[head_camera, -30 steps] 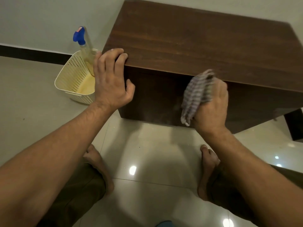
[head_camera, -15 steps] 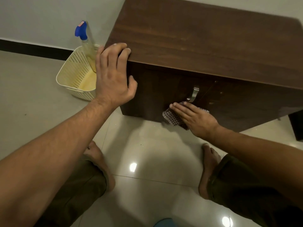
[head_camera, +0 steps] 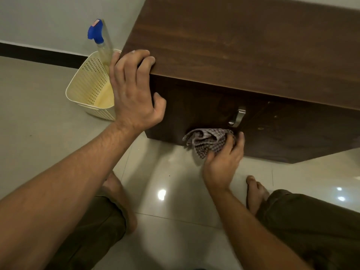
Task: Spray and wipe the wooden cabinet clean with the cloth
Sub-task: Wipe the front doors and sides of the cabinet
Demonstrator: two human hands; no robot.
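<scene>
The dark wooden cabinet (head_camera: pixel 243 47) fills the upper right, with a metal handle (head_camera: pixel 238 117) on its front. My left hand (head_camera: pixel 134 90) grips the cabinet's top left front corner, fingers over the edge. My right hand (head_camera: pixel 224 158) holds a bunched checked cloth (head_camera: pixel 206 141) against the lower front of the cabinet, just below and left of the handle. A clear spray bottle (head_camera: pixel 102 39) with a blue nozzle stands in a basket left of the cabinet.
A cream perforated plastic basket (head_camera: pixel 87 88) sits on the floor against the cabinet's left side. Glossy tiled floor (head_camera: pixel 175 182) lies below, with my bare feet and knees on it. A pale wall with a dark skirting runs behind.
My right hand dropped with the cloth from the cabinet's top edge to its lower front, then shifted from flat on the cloth to gripping it bunched. The left hand stayed on the corner.
</scene>
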